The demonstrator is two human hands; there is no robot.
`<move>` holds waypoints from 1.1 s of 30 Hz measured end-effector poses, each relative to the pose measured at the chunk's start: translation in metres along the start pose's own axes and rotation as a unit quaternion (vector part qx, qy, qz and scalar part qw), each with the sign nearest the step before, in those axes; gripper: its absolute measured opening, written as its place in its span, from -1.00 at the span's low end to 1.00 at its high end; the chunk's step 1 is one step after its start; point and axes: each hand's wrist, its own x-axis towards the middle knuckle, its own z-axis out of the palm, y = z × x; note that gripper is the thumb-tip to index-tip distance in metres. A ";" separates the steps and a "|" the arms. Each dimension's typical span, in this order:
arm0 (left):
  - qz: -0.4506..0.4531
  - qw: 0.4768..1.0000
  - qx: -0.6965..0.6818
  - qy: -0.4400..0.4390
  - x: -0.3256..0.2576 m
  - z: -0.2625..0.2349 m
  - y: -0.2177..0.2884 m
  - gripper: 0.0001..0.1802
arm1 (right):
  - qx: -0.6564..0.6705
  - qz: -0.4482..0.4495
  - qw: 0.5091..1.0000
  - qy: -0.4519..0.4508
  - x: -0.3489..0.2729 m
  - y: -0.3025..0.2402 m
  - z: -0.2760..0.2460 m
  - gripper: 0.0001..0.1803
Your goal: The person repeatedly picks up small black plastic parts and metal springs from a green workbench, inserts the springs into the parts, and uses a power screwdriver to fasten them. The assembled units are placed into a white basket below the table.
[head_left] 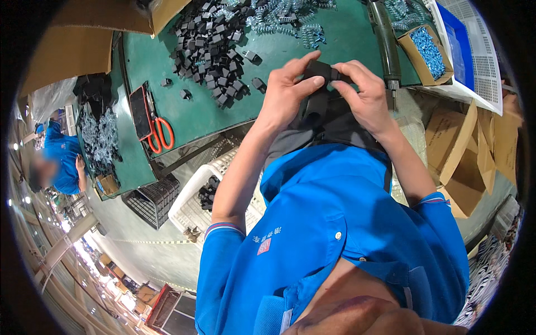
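Near the table's edge, my left hand (283,91) grips a black plastic part (318,70) between thumb and fingers. My right hand (364,96) pinches a small black block (335,74) against that part's right side. Below the hands hangs a longer black section (316,104); whether it belongs to the held part I cannot tell. Several loose black blocks (258,84) lie just left of my left hand, beside a large heap of black plastic blocks (209,47). Metal coil springs (279,21) are piled beyond my hands.
A dark power screwdriver (384,42) hangs right of my hands, beside a carton of bluish screws (427,51). Orange-handled scissors (161,135) and a phone-like slab (140,113) lie left. White crate (181,202) below; cardboard boxes (455,145) right. A co-worker (62,153) is far left.
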 end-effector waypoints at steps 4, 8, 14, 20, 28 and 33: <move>0.183 0.827 0.528 0.067 0.022 0.018 -0.006 -0.37 | -0.110 0.014 0.994 0.001 -0.009 0.042 0.013 -0.73; 0.242 0.792 0.536 0.162 0.030 0.029 -0.045 -0.48 | -0.175 0.053 0.983 0.012 -0.009 0.054 0.018 -0.71; 0.139 0.850 0.506 0.043 0.028 0.027 -0.026 -0.56 | -0.120 0.037 0.992 0.028 -0.017 0.063 0.016 -0.71; 0.134 0.797 0.589 0.020 0.033 0.031 -0.022 -0.60 | -0.133 0.050 0.990 -0.007 -0.016 0.063 0.014 -0.69; 0.155 0.719 0.677 -0.017 0.039 0.038 -0.017 -0.64 | -0.112 0.080 0.987 -0.085 -0.006 0.054 -0.003 -0.61; 0.149 0.677 0.719 -0.049 0.040 0.048 -0.010 -0.66 | -0.142 0.140 0.979 -0.038 0.001 0.029 -0.038 -0.64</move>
